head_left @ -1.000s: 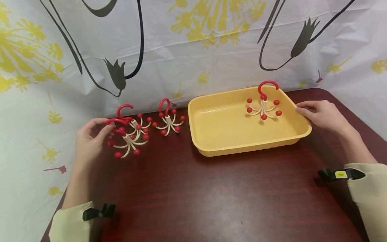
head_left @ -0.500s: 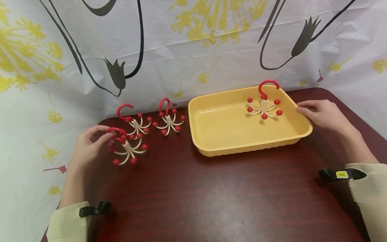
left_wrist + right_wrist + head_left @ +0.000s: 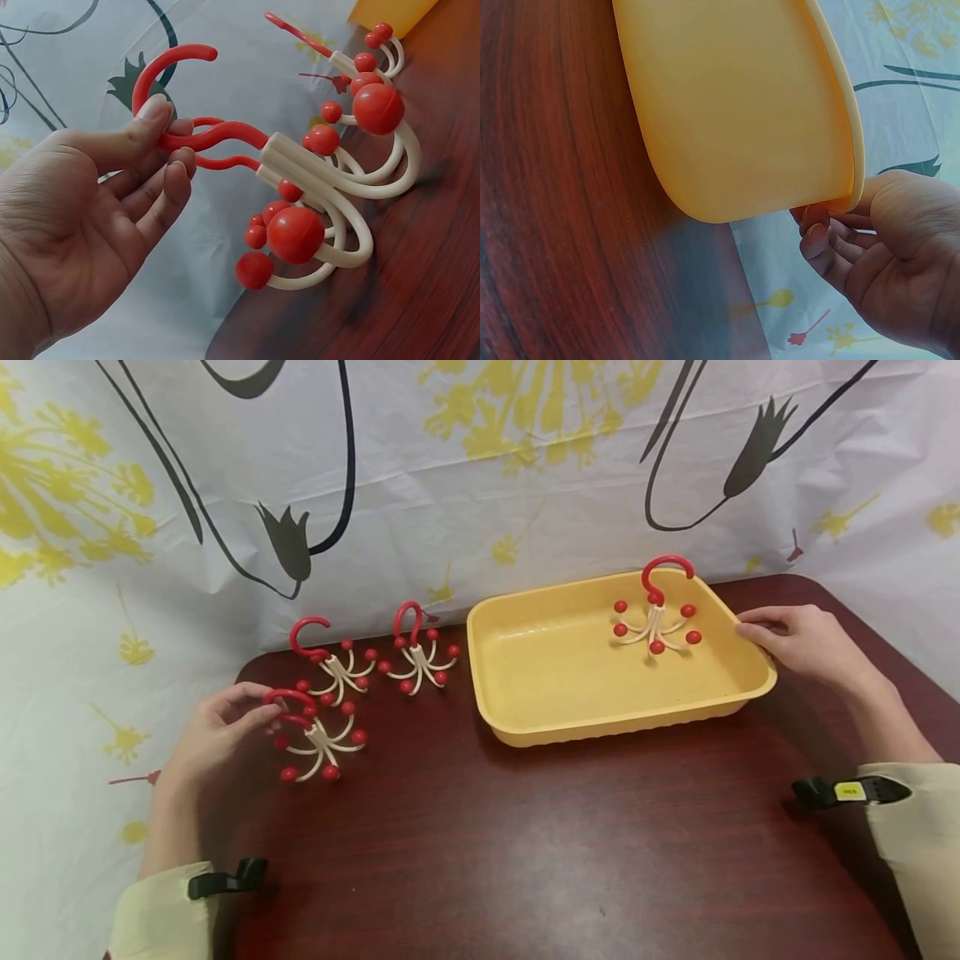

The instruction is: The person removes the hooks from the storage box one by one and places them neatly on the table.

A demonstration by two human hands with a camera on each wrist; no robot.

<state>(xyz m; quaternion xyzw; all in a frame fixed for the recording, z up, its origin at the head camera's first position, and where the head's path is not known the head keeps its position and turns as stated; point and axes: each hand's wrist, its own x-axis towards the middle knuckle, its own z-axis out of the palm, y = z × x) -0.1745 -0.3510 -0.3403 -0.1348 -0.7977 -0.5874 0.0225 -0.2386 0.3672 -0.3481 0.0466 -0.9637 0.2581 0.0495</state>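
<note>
My left hand [image 3: 217, 727] pinches the red hook of a multi-prong hook hanger [image 3: 321, 742] between thumb and fingers. The hanger has a cream stem and curved cream prongs tipped with red balls; in the left wrist view, its stem [image 3: 296, 161] slants away from my fingers, balls low over the table. Right behind it stands a matching hanger [image 3: 335, 667], and another hanger [image 3: 417, 658] is to the right of that. My right hand [image 3: 806, 643] grips the right rim of a yellow plastic tray [image 3: 555, 727], fingers underneath in the right wrist view. One more hanger [image 3: 655, 618] stands inside the tray's right part.
The dark red wood-grain table [image 3: 525, 843] extends in front of both hands. Behind and left of it hangs a white patterned sheet [image 3: 465, 510], close to the tray's back and the rear hangers.
My left hand has drawn the held hanger toward me, apart from the hanger it overlapped behind. My right hand stays on the tray's rim, and the tray has hardly shifted.
</note>
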